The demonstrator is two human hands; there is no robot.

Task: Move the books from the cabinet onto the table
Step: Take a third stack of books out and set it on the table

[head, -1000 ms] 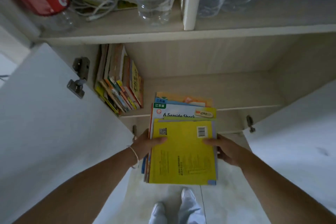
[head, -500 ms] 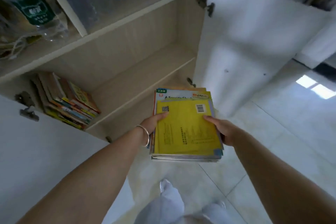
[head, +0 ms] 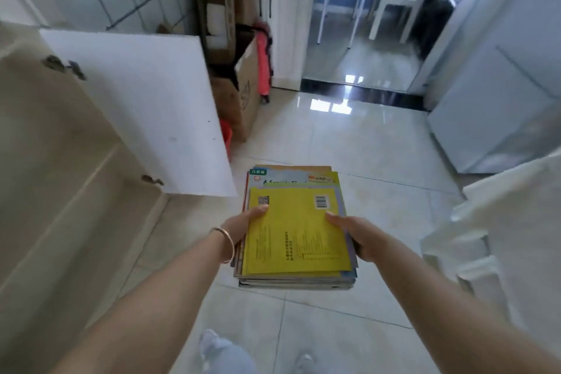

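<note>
Carrying a stack of books (head: 296,228) — thin, slick covers, likely hefty together — left hand (head: 243,226) and right hand (head: 356,237) clamp opposite side edges, thumbs on top.

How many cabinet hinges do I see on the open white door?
2. One hinge sits at the upper left corner of the open door; the other hinge sits at its lower left. More may be out of view.
</note>
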